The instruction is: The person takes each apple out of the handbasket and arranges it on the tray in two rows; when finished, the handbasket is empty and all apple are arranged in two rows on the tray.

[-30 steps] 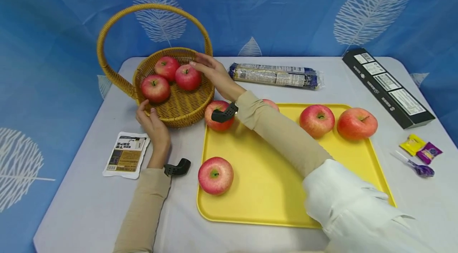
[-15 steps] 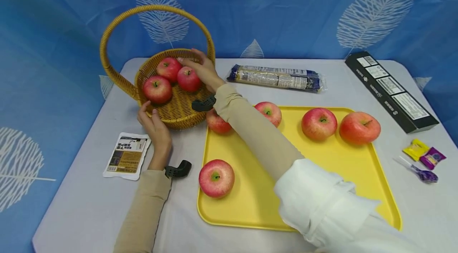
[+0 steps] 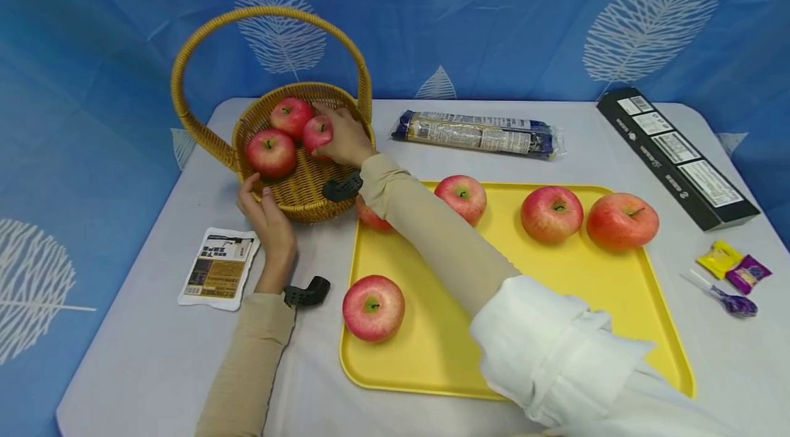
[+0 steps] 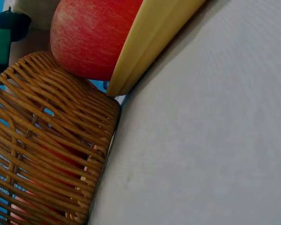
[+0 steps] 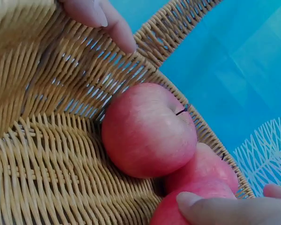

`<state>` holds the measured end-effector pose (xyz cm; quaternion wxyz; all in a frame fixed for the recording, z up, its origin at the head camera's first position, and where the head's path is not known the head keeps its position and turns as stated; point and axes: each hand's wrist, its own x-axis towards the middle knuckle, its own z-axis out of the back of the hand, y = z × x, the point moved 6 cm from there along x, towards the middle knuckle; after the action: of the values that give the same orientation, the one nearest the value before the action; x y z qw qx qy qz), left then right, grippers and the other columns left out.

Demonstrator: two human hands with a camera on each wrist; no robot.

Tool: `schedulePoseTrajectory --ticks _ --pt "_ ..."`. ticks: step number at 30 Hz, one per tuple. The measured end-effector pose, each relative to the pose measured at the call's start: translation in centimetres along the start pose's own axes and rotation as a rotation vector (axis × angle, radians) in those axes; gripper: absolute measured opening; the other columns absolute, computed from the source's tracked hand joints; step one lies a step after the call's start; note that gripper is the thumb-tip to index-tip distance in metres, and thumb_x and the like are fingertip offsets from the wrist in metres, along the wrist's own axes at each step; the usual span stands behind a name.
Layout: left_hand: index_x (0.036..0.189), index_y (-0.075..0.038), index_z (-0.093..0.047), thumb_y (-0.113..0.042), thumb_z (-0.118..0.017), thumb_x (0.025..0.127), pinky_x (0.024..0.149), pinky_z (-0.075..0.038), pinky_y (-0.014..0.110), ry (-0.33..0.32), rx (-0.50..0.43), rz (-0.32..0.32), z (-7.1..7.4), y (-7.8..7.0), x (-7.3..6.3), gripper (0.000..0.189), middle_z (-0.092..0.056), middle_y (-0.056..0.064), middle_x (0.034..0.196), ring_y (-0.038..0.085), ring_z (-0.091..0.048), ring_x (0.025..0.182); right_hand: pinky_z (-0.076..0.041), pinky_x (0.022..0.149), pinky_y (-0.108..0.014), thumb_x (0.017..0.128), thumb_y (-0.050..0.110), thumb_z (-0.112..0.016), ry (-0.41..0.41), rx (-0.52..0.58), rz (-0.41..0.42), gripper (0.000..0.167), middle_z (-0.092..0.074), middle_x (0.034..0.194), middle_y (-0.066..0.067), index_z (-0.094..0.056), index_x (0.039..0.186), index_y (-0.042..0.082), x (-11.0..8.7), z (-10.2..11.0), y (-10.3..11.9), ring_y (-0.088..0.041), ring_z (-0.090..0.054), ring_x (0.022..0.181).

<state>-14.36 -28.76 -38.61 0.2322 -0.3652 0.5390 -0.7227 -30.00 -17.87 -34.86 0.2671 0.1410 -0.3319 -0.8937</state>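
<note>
A wicker basket (image 3: 308,200) with a tall arched handle holds three red apples. My right hand (image 3: 347,140) reaches in over the near right rim and grips the rightmost apple (image 3: 315,133). In the right wrist view, the thumb (image 5: 201,206) presses on that apple's side. Left of it sit another apple (image 3: 271,154) and one farther back (image 3: 291,116). My left hand (image 3: 271,228) holds the basket's front left rim. Its fingertips (image 5: 124,37) hook over the rim in the right wrist view. The wicker wall (image 4: 56,140) fills the lower left of the left wrist view.
A yellow tray (image 3: 432,355) with several apples, one (image 3: 373,308) near its left edge, lies right of the basket. Behind it is a long wrapped packet (image 3: 475,133). A black box (image 3: 675,157), sweets (image 3: 719,258) and a lollipop (image 3: 734,303) lie right. A pouch (image 3: 216,269) lies left.
My right hand has moved from the basket's right rim over the rightmost apple and now grips it, with its fingers lower around the fruit. The left hand stays on the rim.
</note>
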Motion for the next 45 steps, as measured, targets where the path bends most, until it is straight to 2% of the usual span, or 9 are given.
schedulePoseTrajectory --ticks 4,9,15,19,23,29,32,38,45 --pt "0.123 -0.001 -0.042 -0.012 -0.035 0.091 0.102 -0.021 0.023 0.007 -0.001 -0.003 -0.3 -0.1 0.0 0.034 -0.037 0.01 0.126 0.013 -0.032 0.122 -0.037 0.099 -0.037 0.075 0.036 -0.07 0.008 -0.029 0.02 0.079 -0.035 0.137 -0.008 -0.027 0.141 0.031 -0.4 0.3 0.0 -0.026 -0.043 0.121" --pt "0.122 -0.002 -0.042 -0.012 -0.035 0.091 0.102 -0.021 0.023 0.013 -0.005 -0.013 -0.6 -0.3 0.2 0.033 -0.037 0.01 0.126 0.013 -0.032 0.121 -0.042 0.09 -0.033 0.073 0.049 -0.067 0.017 -0.05 0.027 0.073 -0.044 0.13 -0.004 -0.034 0.137 0.036 -1.1 0.8 0.3 -0.016 -0.045 0.114" --pt "0.123 -0.005 -0.042 -0.012 -0.035 0.091 0.102 -0.022 0.023 0.012 -0.005 0.002 -0.8 -0.4 0.3 0.033 -0.036 0.009 0.124 0.01 -0.033 0.118 -0.045 0.085 -0.03 0.071 0.05 -0.066 0.013 0.069 0.116 0.065 -0.046 0.124 0.0 -0.041 0.131 0.041 -3.6 2.5 1.6 -0.011 -0.045 0.108" --pt "0.123 -0.006 -0.042 -0.012 -0.035 0.091 0.102 -0.021 0.023 0.01 -0.011 0.011 -0.6 -0.3 0.3 0.033 -0.036 0.009 0.125 0.011 -0.033 0.119 -0.045 0.085 -0.028 0.072 0.044 -0.068 0.011 0.172 0.215 0.055 -0.045 0.119 0.001 -0.051 0.124 0.039 -7.1 4.8 2.9 -0.01 -0.044 0.107" --pt "0.122 -0.005 -0.043 -0.01 -0.036 0.091 0.104 -0.021 0.022 -0.008 -0.022 0.012 -0.2 -0.3 0.4 0.033 -0.037 0.01 0.126 0.013 -0.033 0.122 -0.046 0.084 -0.027 0.072 0.035 -0.072 -0.002 0.265 0.327 0.047 -0.043 0.118 0.0 -0.061 0.117 0.028 -11.8 7.2 3.3 -0.012 -0.042 0.109" --pt "0.123 -0.005 -0.043 -0.01 -0.035 0.091 0.105 -0.019 0.02 -0.012 -0.018 0.054 0.4 0.0 0.3 0.032 -0.035 0.007 0.127 0.009 -0.03 0.124 -0.049 0.082 -0.029 0.069 0.026 -0.076 -0.024 0.27 0.404 0.043 -0.043 0.122 0.0 -0.066 0.11 0.023 -19.5 9.4 0.7 -0.013 -0.04 0.114" --pt "0.124 -0.004 -0.042 -0.011 -0.034 0.092 0.104 -0.019 0.02 -0.01 -0.015 0.056 0.7 -0.1 0.3 0.033 -0.034 0.007 0.127 0.009 -0.029 0.124 -0.047 0.084 -0.031 0.068 0.026 -0.077 -0.042 0.232 0.403 0.043 -0.043 0.124 0.0 -0.066 0.11 0.025 -22.9 9.4 -1.8 -0.013 -0.038 0.117" --pt "0.124 -0.005 -0.041 -0.011 -0.034 0.093 0.106 -0.018 0.02 0.009 -0.025 0.077 0.4 0.0 0.1 0.033 -0.033 0.006 0.131 0.01 -0.028 0.127 -0.041 0.089 -0.032 0.067 0.029 -0.078 -0.077 0.112 0.371 0.043 -0.045 0.126 0.0 -0.066 0.107 0.031 -29.0 7.5 -6.5 -0.013 -0.036 0.12" --pt "0.123 -0.006 -0.042 -0.011 -0.035 0.092 0.105 -0.018 0.019 0.011 -0.017 0.07 -0.1 0.0 -0.1 0.032 -0.035 0.006 0.128 0.009 -0.028 0.127 -0.039 0.089 -0.029 0.066 0.032 -0.077 -0.086 -0.043 0.353 0.045 -0.044 0.125 -0.001 -0.062 0.108 0.037 -32.7 5.6 -8.5 -0.013 -0.038 0.118"
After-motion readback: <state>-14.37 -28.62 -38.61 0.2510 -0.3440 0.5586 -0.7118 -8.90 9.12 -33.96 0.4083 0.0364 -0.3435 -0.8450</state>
